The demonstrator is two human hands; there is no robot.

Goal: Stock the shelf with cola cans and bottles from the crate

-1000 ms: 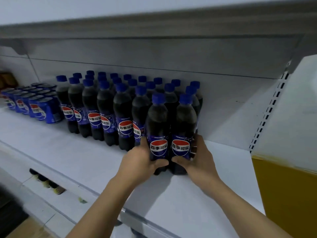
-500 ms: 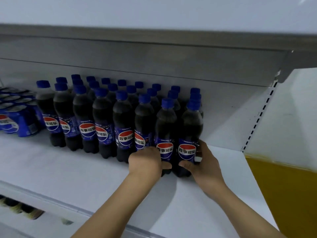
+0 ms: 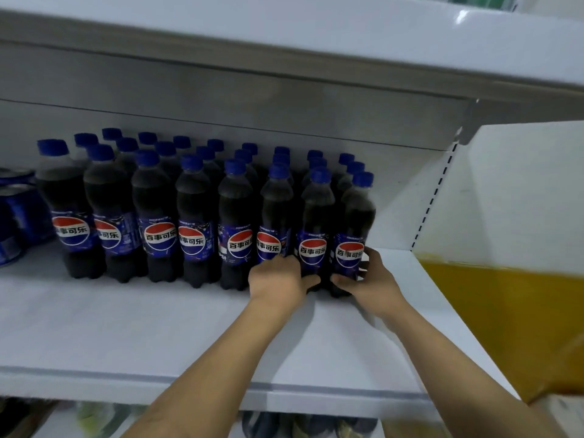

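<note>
Two blue-capped plastic cola bottles (image 3: 316, 216) have slid back, making eight in front. The left hand (image 3: 278, 279) and right hand (image 3: 373, 282) each grip one. The white shelf (image 3: 158, 327) lies bare at right, with perhaps three blue cans (image 3: 15, 216) at left.

On the shelf (image 3: 158, 327) before us the cola bottles (image 3: 196, 216) stand upright in rows several deep, toward the rear, with bare shelf in front of them. Left of them, at the edge of our view, sit the cans (image 3: 15, 216), just beside the leftmost bottle. At the right end of the front row we find the left hand (image 3: 278, 279) gripping the base of the second-last bottle (image 3: 316, 222) and the right hand (image 3: 373, 279) round the base of the last bottle (image 3: 355, 222). Further right stands a side panel (image 3: 505, 191). An upper shelf (image 3: 284, 42) hangs above.
</note>
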